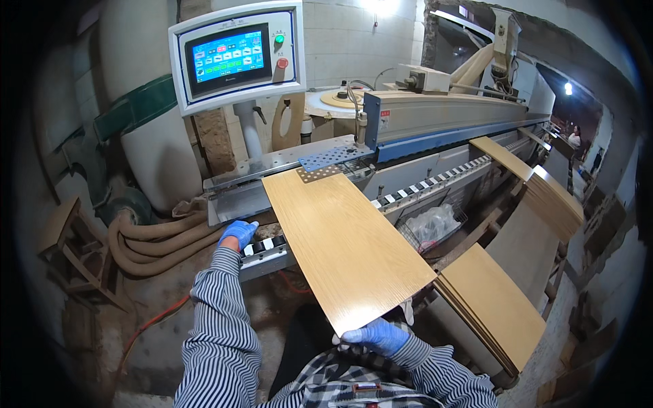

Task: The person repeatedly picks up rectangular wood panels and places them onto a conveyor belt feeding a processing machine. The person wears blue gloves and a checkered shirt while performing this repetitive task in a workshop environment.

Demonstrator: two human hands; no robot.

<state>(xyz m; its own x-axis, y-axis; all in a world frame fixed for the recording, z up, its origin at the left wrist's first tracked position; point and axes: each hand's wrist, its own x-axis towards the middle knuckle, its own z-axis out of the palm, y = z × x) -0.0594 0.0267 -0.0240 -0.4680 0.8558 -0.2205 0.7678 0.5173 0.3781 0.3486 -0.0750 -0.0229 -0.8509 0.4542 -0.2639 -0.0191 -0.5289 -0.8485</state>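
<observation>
A rectangular wood-grain panel (347, 239) lies flat across an edge banding machine (433, 122), its far end under the perforated blue plate (334, 157). My right hand (377, 337), in a blue glove, holds the panel's near left corner, thumb on top and fingers beneath. My left hand (238, 234), also gloved in blue, is closed at the outer end of a roller support rail (265, 251), left of the panel. Its fingertips are partly hidden.
A touchscreen control panel (229, 53) stands at upper left. On the right are stacked panels (495, 301), with another stack (553, 199) farther off. Ribbed hoses (163, 250) and a wooden stool (81, 250) are at left. A wire basket (433, 224) holds clear plastic. A person (575, 136) appears far away.
</observation>
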